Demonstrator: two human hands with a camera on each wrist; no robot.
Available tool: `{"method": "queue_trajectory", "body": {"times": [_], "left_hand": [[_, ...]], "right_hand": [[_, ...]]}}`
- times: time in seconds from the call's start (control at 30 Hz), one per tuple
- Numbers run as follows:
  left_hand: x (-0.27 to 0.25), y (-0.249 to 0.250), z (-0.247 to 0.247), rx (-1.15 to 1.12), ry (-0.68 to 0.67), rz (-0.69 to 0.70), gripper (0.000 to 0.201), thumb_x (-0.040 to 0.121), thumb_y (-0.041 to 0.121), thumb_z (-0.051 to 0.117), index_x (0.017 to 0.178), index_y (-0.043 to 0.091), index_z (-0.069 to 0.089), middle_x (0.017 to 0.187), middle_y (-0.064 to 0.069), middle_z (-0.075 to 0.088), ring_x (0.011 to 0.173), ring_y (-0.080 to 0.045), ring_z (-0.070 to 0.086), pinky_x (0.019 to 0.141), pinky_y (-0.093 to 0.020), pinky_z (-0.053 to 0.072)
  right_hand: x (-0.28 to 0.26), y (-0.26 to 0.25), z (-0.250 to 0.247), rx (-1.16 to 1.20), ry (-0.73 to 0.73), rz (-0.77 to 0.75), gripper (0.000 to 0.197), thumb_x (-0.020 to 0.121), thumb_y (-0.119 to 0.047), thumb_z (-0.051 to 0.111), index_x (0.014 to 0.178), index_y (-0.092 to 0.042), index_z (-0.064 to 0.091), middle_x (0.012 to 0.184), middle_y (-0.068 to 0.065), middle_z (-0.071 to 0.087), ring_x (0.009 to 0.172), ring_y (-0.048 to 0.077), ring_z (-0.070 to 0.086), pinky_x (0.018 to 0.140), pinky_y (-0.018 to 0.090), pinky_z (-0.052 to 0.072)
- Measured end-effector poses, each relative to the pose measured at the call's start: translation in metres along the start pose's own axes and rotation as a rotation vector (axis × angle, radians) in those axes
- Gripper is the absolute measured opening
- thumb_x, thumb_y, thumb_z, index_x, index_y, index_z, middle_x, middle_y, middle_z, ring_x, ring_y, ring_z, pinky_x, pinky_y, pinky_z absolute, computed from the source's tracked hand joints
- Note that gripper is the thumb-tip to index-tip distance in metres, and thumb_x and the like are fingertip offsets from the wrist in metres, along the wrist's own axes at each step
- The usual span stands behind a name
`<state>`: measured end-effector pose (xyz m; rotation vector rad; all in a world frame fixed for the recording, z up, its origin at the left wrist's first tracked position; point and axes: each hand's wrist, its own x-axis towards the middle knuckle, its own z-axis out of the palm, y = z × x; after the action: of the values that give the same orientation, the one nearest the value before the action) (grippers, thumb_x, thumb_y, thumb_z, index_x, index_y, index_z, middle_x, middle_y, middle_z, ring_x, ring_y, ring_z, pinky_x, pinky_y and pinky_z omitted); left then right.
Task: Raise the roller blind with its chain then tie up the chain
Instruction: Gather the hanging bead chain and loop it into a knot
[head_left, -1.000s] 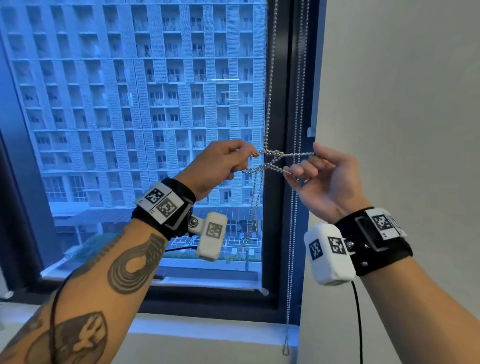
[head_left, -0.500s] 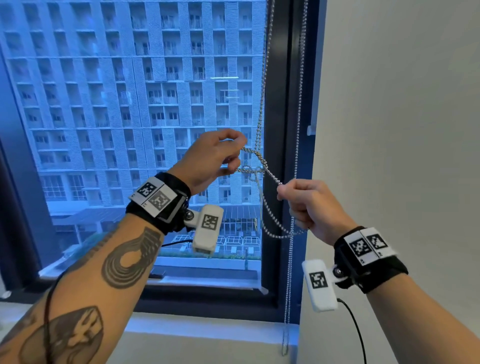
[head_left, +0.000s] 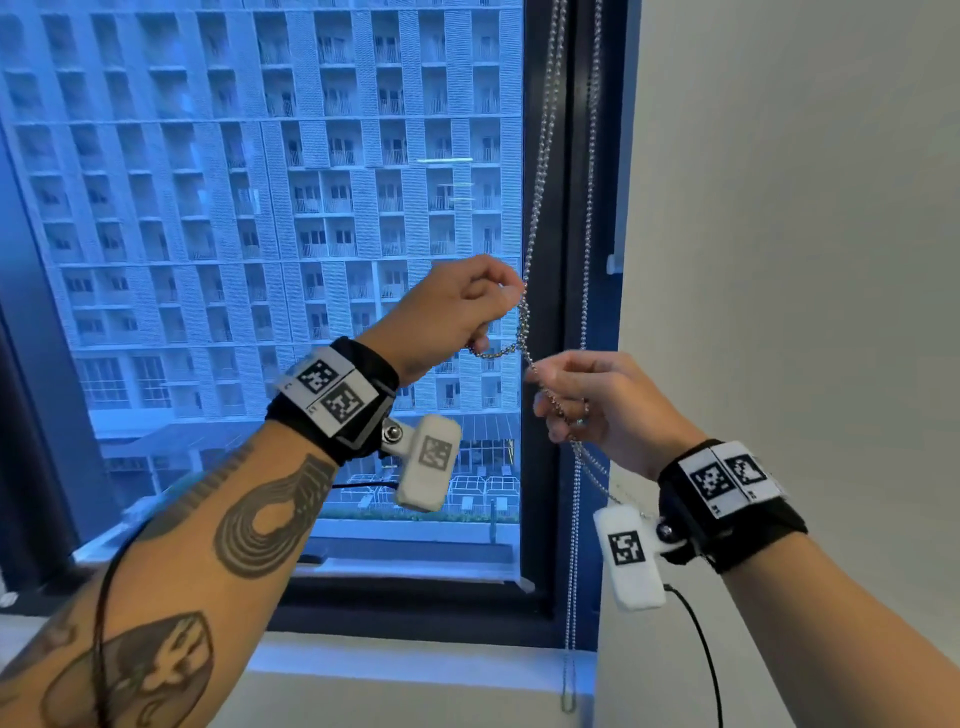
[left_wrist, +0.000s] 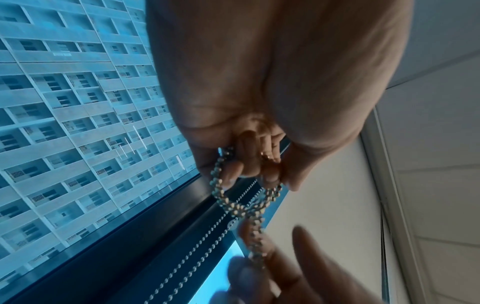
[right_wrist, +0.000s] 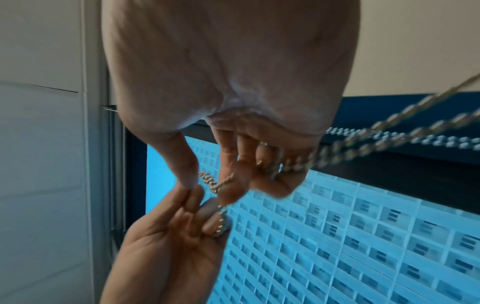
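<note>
The silver bead chain (head_left: 540, 182) hangs in front of the dark window frame (head_left: 540, 519). My left hand (head_left: 498, 304) is raised and pinches a small loop of the chain (left_wrist: 221, 191), with its fingers curled round it. Just below and to the right, my right hand (head_left: 550, 395) grips the strands that run down out of that loop (right_wrist: 215, 185). The strands cross in a tight twist (left_wrist: 242, 209) between the two hands. The free end trails from my right hand toward the wrist camera. The blind itself is not in view.
A second length of chain (head_left: 587, 234) hangs straight down beside the frame to the white sill (head_left: 415, 660). A white wall (head_left: 779, 260) stands close on the right. The window glass (head_left: 260, 260) shows an apartment block outside.
My right hand has dropped and drawn the chain down. The left hand has stayed up. The wide crossing of strands has closed into a small tight loop between the hands.
</note>
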<state>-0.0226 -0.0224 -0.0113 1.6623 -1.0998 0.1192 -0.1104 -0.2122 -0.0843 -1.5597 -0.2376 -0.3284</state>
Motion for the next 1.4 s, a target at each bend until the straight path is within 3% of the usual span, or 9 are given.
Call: {"method": "queue_trajectory", "body": {"times": [0.2, 0.47, 0.6, 0.73, 0.87, 1.0, 1.13, 1.27, 1.4], "left_hand": [[0.001, -0.004, 0.009, 0.01, -0.014, -0.015, 0.016, 0.102, 0.02, 0.066, 0.113, 0.012, 0.056, 0.058, 0.01, 0.05, 0.06, -0.017, 0.043, 0.066, -0.036, 0.046], [-0.003, 0.003, -0.004, 0.124, -0.005, -0.014, 0.023, 0.101, 0.022, 0.066, 0.12, 0.012, 0.055, 0.069, 0.003, 0.07, 0.071, -0.015, 0.059, 0.067, -0.029, 0.044], [-0.005, -0.011, -0.001, 0.123, -0.013, -0.013, 0.019, 0.103, 0.02, 0.063, 0.118, 0.012, 0.053, 0.064, 0.003, 0.064, 0.076, -0.026, 0.065, 0.083, -0.044, 0.05], [-0.005, -0.013, 0.006, 0.2, -0.007, -0.034, 0.019, 0.104, 0.03, 0.062, 0.115, 0.018, 0.053, 0.063, 0.004, 0.062, 0.059, -0.026, 0.036, 0.062, -0.037, 0.035], [-0.002, -0.003, 0.002, 0.194, 0.048, -0.024, 0.029, 0.101, 0.033, 0.067, 0.118, 0.016, 0.052, 0.064, 0.004, 0.066, 0.054, -0.021, 0.038, 0.049, -0.023, 0.036], [-0.004, 0.001, -0.001, 0.218, 0.029, 0.0, 0.035, 0.098, 0.023, 0.072, 0.122, 0.014, 0.048, 0.086, 0.001, 0.077, 0.059, -0.007, 0.058, 0.054, -0.011, 0.042], [-0.003, -0.009, 0.007, 0.171, 0.077, 0.042, 0.037, 0.093, 0.012, 0.076, 0.11, 0.027, 0.046, 0.096, -0.007, 0.077, 0.095, -0.021, 0.075, 0.074, -0.029, 0.054], [-0.007, -0.009, 0.017, 0.118, 0.222, 0.055, 0.047, 0.085, 0.011, 0.085, 0.103, 0.026, 0.045, 0.089, -0.005, 0.08, 0.084, -0.027, 0.079, 0.068, -0.042, 0.06], [-0.012, -0.003, 0.021, 0.122, 0.241, 0.082, 0.053, 0.079, 0.018, 0.091, 0.104, 0.018, 0.044, 0.083, 0.001, 0.081, 0.08, -0.028, 0.078, 0.077, -0.053, 0.062]], "right_hand": [[0.009, -0.01, 0.013, -0.174, 0.216, -0.194, 0.022, 0.102, -0.018, 0.065, 0.083, -0.01, 0.071, 0.053, -0.002, 0.039, 0.044, 0.011, 0.025, 0.044, 0.026, 0.018], [0.001, 0.02, 0.009, -0.18, 0.25, -0.105, 0.034, 0.109, -0.019, 0.048, 0.079, -0.009, 0.059, 0.054, -0.002, 0.039, 0.046, 0.014, 0.027, 0.047, 0.028, 0.022], [0.002, 0.01, 0.007, 0.034, 0.187, -0.064, 0.021, 0.106, -0.002, 0.049, 0.096, 0.005, 0.065, 0.072, 0.012, 0.062, 0.056, 0.02, 0.045, 0.057, 0.032, 0.043], [0.006, -0.001, 0.014, -0.064, 0.191, -0.143, 0.022, 0.099, -0.013, 0.068, 0.101, 0.009, 0.07, 0.062, 0.004, 0.054, 0.05, 0.015, 0.032, 0.051, 0.028, 0.028], [0.007, -0.003, 0.013, -0.309, 0.316, -0.293, 0.021, 0.098, -0.016, 0.071, 0.081, -0.005, 0.072, 0.042, -0.017, 0.048, 0.036, 0.003, 0.041, 0.043, 0.01, 0.03], [0.003, -0.001, 0.005, -0.194, 0.273, -0.204, 0.03, 0.104, -0.016, 0.06, 0.078, -0.006, 0.069, 0.047, -0.004, 0.04, 0.04, 0.011, 0.029, 0.045, 0.025, 0.026], [0.006, -0.01, 0.002, -0.092, 0.244, -0.221, 0.028, 0.105, -0.007, 0.055, 0.08, -0.001, 0.065, 0.06, 0.004, 0.054, 0.048, 0.015, 0.042, 0.049, 0.027, 0.036], [0.007, -0.012, 0.001, -0.231, 0.323, -0.312, 0.016, 0.099, -0.011, 0.067, 0.085, -0.009, 0.072, 0.05, -0.014, 0.051, 0.042, 0.003, 0.035, 0.044, 0.017, 0.029], [0.006, 0.002, 0.005, -0.365, 0.377, -0.364, 0.017, 0.098, -0.02, 0.07, 0.085, -0.01, 0.076, 0.059, -0.004, 0.065, 0.054, 0.004, 0.051, 0.057, 0.017, 0.042]]}}
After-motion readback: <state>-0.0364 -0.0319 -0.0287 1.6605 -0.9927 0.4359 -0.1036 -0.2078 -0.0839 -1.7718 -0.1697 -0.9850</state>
